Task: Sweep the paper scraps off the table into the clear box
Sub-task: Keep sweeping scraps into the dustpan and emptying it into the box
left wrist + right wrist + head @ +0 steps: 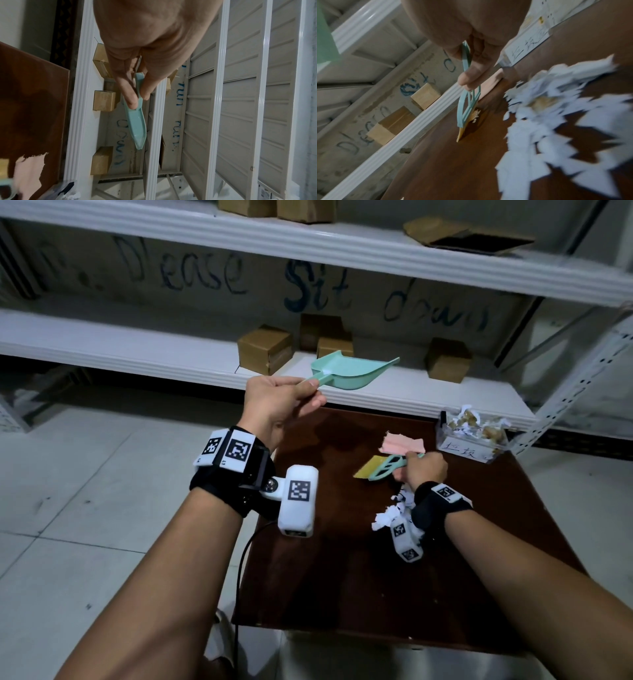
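My left hand (284,402) grips the handle of a mint-green dustpan (352,371) and holds it in the air above the table's far left corner; the left wrist view shows the dustpan (137,121) edge-on between thumb and fingers. My right hand (423,469) holds a small mint-green brush (383,469) with yellow bristles low over the brown table (342,577). White paper scraps (394,513) lie in a heap just under my right wrist, and the right wrist view shows the paper scraps (565,128) beside the brush (467,106). The clear box (471,436), labelled and holding scraps, stands at the far right corner.
A torn pink sheet (404,445) lies on the table behind the brush. White metal shelving (171,354) with several cardboard boxes (265,349) runs right behind the table. Pale tiled floor (85,491) lies to the left.
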Motion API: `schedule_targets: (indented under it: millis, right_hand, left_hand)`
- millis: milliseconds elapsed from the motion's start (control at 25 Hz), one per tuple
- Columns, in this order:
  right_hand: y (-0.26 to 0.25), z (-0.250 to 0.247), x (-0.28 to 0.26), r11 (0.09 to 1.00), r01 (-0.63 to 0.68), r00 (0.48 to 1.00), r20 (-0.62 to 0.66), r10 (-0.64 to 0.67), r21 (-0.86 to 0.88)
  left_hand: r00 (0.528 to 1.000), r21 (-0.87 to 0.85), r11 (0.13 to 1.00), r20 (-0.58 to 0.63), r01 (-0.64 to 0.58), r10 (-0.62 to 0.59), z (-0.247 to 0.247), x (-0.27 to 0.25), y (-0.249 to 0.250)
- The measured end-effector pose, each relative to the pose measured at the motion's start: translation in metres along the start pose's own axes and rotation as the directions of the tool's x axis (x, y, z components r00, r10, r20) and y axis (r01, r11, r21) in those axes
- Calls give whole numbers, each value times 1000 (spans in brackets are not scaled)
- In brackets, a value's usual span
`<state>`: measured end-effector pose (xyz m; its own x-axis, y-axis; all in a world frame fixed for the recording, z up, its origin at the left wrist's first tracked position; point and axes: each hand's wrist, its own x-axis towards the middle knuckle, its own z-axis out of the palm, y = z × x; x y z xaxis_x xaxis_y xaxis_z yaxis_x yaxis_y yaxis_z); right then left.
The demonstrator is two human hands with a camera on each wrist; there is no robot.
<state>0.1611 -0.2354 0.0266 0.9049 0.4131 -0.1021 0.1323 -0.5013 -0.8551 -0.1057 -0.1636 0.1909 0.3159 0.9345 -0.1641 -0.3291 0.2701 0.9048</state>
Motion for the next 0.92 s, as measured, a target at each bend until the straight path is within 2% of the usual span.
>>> schedule_targets:
  millis: [80,200,240,320,360,400,440,520,600,680,760,920]
  right_hand:
    - [15,-23,5,999,2,999,-43,-4,-33]
    - [55,-54,24,993,-22,999,-41,17,-116]
    - [69,-64,34,993,-51,997,-69,44,-105]
    - [109,-76,71,997,-70,997,-27,70,-26]
    - [113,-83,72,995,-95,995,-9,95,19]
    - [100,-93,54,989,-125,992,17,124,76]
    - [70,-104,19,987,-95,996,17,93,133]
    - [42,-105,-11,972,-41,999,29,35,230]
    - [25,-94,-23,953,16,997,70,-39,302]
    - [10,-72,-32,926,10,989,133,-64,378]
    - [-1,-37,-39,901,-35,974,216,-65,433]
    - [-25,31,-72,863,-158,893,443,-82,479]
  left_hand:
    - [1000,2,1000,7,1,-1,3,-3,0]
    - [1000,0,1000,11,8,-8,9,-8,0]
    - [1000,1,1000,18,12,-12,11,-10,-2]
    - [999,6,1000,36,21,-21,16,-13,-5]
    - [999,8,1000,46,25,-25,18,-14,-7]
    - [998,9,1000,54,27,-27,20,-15,-9]
    - [998,8,1000,61,27,-28,21,-16,-10]
    - [998,9,1000,61,29,-30,21,-16,-9]
    - [998,16,999,53,31,-32,17,-16,-6]
    - [999,16,1000,35,26,-27,12,-14,-1]
    - [1000,11,1000,20,13,-13,6,-12,3]
    - [1000,10,1000,9,13,-13,-6,-10,10]
